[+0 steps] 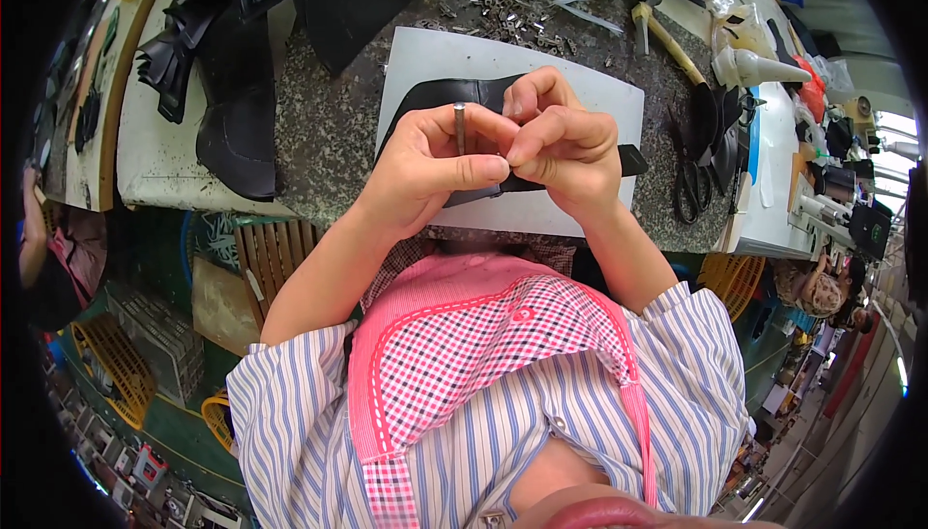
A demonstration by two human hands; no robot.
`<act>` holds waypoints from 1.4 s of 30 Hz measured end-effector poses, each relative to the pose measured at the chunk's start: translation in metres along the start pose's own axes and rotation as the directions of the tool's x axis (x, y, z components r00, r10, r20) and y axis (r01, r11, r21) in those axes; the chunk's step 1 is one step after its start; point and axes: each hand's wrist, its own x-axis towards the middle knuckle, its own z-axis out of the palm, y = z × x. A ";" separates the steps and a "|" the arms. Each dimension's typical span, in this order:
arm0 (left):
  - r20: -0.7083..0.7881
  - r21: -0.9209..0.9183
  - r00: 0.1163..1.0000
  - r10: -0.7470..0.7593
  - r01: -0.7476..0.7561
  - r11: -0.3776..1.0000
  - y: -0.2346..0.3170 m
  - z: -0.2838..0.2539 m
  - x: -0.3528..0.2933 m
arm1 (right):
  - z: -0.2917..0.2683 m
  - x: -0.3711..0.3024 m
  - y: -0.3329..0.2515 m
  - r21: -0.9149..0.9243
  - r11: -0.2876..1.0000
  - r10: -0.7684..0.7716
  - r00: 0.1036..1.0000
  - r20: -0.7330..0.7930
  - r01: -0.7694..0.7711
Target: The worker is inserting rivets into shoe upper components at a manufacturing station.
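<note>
My left hand (425, 157) is closed, with a thin metal rod (460, 125) standing up between its fingers. Its thumb and index fingertips meet those of my right hand (575, 147). The right fingers are pinched together as well; whatever they hold is too small or hidden to make out. Beneath both hands lies a black leather piece (430, 96), partly covered by them. A black strap end (633, 160) sticks out to the right of my right hand. The leather rests on a white board (609, 109) on the speckled worktop (324, 142).
Small metal fittings (522, 22) lie heaped beyond the board. A hammer (672, 46), black-handled scissors (690, 191) and a white nozzle bottle (759, 68) sit to the right. Black leather pieces (237, 114) hang over the left side. Yellow baskets (116, 374) stand below; another person (63, 249) is at far left.
</note>
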 end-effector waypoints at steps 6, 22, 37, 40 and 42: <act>-0.051 -0.002 0.999 0.008 -0.009 1.000 -0.002 0.003 -0.003 | 0.005 -0.007 0.008 0.017 0.998 -0.056 0.998 -0.030 0.056; -0.057 0.986 0.929 0.366 0.109 -0.123 0.011 -0.039 -0.010 | 0.017 -0.011 0.029 0.005 0.979 0.203 0.961 -0.185 -0.206; -0.389 0.408 0.917 0.092 0.082 0.909 -0.003 -0.016 -0.015 | 0.016 -0.010 0.035 -0.071 0.990 0.099 0.960 -0.262 -0.122; -0.389 0.418 0.915 0.108 0.071 0.906 -0.004 -0.012 -0.015 | 0.018 -0.010 0.032 -0.060 0.989 0.117 0.954 -0.275 -0.138; -0.387 0.463 0.906 0.171 0.031 0.886 -0.005 -0.010 -0.017 | 0.020 -0.010 0.029 -0.041 0.988 0.132 0.949 -0.287 -0.150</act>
